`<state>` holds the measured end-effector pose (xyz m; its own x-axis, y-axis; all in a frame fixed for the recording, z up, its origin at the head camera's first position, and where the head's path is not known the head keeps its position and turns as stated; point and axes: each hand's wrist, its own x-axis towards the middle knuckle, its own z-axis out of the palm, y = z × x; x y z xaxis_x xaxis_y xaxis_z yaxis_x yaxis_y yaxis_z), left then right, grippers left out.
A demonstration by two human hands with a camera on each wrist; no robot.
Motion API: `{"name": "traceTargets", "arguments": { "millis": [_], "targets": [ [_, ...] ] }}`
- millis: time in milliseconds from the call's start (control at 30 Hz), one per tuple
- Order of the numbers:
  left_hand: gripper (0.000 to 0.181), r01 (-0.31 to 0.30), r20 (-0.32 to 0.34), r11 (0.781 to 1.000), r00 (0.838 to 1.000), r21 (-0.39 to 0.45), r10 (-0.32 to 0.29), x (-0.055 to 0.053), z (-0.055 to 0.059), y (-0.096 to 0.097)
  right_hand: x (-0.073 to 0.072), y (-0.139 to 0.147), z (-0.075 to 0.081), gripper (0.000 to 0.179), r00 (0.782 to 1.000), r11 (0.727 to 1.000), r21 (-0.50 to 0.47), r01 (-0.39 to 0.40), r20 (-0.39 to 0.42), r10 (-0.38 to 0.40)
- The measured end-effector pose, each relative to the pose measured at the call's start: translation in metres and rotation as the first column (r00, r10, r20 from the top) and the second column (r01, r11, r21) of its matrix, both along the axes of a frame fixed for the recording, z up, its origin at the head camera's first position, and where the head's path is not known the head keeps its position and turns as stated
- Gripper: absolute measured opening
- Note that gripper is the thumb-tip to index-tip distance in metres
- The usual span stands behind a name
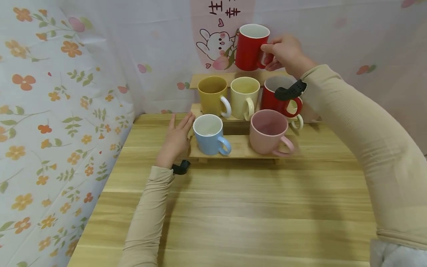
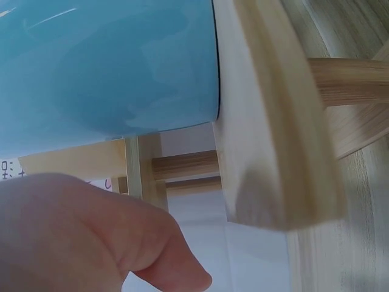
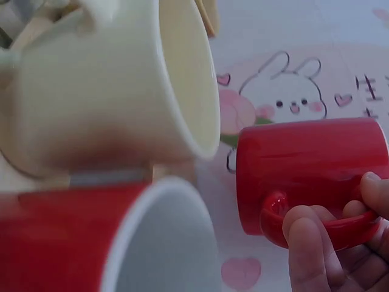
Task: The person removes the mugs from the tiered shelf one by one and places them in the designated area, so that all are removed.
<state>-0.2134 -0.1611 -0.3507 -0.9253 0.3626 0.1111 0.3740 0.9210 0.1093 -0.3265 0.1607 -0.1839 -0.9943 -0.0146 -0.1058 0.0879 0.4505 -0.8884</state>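
Note:
My right hand [image 1: 285, 55] pinches the handle of a red mug [image 1: 250, 48], held upright over the top board of a wooden tiered rack [image 1: 238, 146]. In the right wrist view, fingers curl through that handle. My left hand [image 1: 176, 139] reaches along the rack's left end with fingers straight, beside a light blue mug [image 1: 208, 139]. That mug and a pink mug [image 1: 265, 137] stand on the lowest board. On the board behind are a mustard mug [image 1: 211, 98], a cream mug [image 1: 243, 98] and a second red mug [image 1: 271, 100], partly covered by my right wrist's camera.
A pale handle [image 1: 299, 122] shows beside the pink mug, its body mostly hidden. The rack stands on a wood-grain table [image 1: 230, 207]. Close behind hangs a printed cloth [image 1: 160, 44], and a flowered cloth [image 1: 50, 122] borders the left side.

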Motion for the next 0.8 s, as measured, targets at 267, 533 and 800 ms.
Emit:
{"name": "traceTargets", "arguments": {
  "millis": [267, 533, 800],
  "targets": [
    [0.072, 0.003, 0.008, 1.000, 1.000, -0.011, -0.003, 0.000, 0.000, -0.003, 0.003, 0.024, -0.004, 0.030, 0.999, 0.999, -0.002, 0.039, -0.015, -0.039],
    [0.072, -0.014, 0.016, 0.999, 1.000, 0.035, 0.014, 0.000, 0.000, -0.002, 0.010, 0.047, -0.005, 0.031, 0.998, 0.998, -0.021, 0.059, -0.031, -0.059],
    [0.072, -0.011, 0.026, 1.000, 1.000, 0.019, 0.011, 0.000, 0.001, -0.001, 0.014, 0.069, -0.006, 0.027, 0.997, 0.996, -0.032, 0.078, -0.017, -0.079]
  ]
}}
